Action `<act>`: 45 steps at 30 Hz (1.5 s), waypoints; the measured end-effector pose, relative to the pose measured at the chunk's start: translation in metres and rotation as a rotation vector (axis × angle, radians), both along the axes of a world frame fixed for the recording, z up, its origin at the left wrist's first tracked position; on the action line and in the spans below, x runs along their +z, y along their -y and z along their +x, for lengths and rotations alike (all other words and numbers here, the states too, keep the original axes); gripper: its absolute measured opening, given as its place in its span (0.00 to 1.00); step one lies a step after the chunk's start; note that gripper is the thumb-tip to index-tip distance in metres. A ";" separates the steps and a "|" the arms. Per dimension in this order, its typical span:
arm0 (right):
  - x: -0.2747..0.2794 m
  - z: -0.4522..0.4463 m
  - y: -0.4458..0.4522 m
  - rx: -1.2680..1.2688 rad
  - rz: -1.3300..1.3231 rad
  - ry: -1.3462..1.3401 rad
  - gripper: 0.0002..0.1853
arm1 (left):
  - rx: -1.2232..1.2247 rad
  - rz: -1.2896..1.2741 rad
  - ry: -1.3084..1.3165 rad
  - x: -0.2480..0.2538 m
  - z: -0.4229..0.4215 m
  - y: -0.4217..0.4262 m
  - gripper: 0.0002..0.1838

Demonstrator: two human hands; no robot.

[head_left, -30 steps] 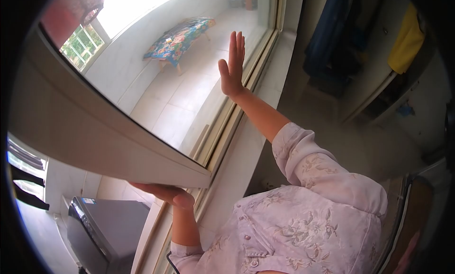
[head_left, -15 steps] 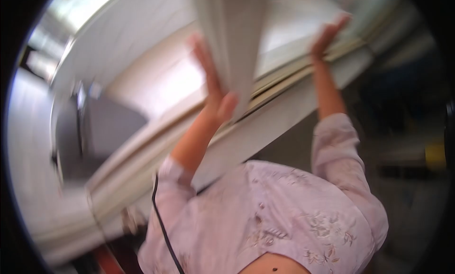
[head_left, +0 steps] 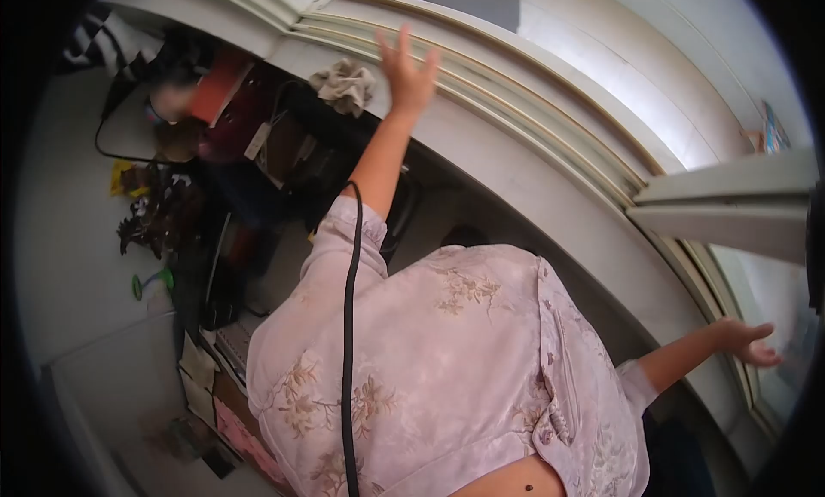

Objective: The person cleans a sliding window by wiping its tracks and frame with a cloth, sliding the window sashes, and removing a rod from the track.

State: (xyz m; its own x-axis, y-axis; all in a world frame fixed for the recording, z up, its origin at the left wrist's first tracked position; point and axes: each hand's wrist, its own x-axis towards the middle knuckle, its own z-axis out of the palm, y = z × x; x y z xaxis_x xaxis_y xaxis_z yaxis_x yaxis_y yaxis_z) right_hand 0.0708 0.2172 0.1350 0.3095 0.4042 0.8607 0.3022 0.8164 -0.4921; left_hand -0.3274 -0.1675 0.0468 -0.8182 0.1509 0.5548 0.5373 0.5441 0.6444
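My left hand [head_left: 408, 80] is empty, its fingers spread over the sliding-window track [head_left: 507, 93]. A crumpled beige cloth [head_left: 344, 86] lies on the white sill [head_left: 550, 179] just to its left. At the right, my right hand [head_left: 749, 340] also holds nothing, with its fingers apart. It hovers by the window's lower frame, in front of the glass; whether it touches the frame I cannot tell. Between my two hands, the upright post of the window sash [head_left: 730, 206] comes down to the track.
Left of the sill is a cluttered area with an orange-red item [head_left: 219, 86], a dark red bag-like thing [head_left: 236, 123] and a small green object [head_left: 153, 282]. A black cable [head_left: 349, 342] runs down over my shirt. Beyond the track lies a pale outer ledge [head_left: 593, 33].
My view has swung left, so the sash post now appears at the right. My left hand has moved from beside the post to near the cloth. Both hands stay open.
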 end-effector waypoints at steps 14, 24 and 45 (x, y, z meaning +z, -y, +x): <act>-0.063 -0.286 0.175 0.921 -0.421 1.093 0.14 | 0.232 -0.133 0.315 -0.021 -0.097 0.149 0.18; -0.097 -0.361 0.152 0.778 -0.158 1.505 0.14 | -0.254 0.528 -0.097 0.051 -0.141 0.036 0.13; -0.034 -0.337 0.073 0.473 -0.061 1.246 0.12 | -0.070 -0.885 0.360 -0.042 -0.291 0.047 0.14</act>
